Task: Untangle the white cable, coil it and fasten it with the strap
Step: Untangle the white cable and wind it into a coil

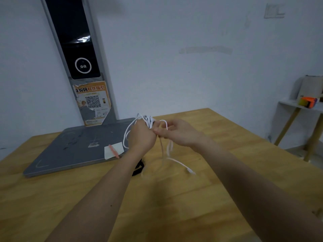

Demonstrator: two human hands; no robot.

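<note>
Left hand (142,137) grips the bundled white cable (148,120) while right hand (178,132) pinches a loop above the table (201,198).

The white cable (148,121) was gathered in several loops above the table's (218,180) far half, its free end trailing onto the wood. The black strap (138,168) lay flat beneath it.

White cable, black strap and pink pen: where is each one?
white cable (148,120), head view, on the coiled bundle.
black strap (138,169), head view, on its loop.
pink pen (113,151), head view, mid-barrel.
</note>
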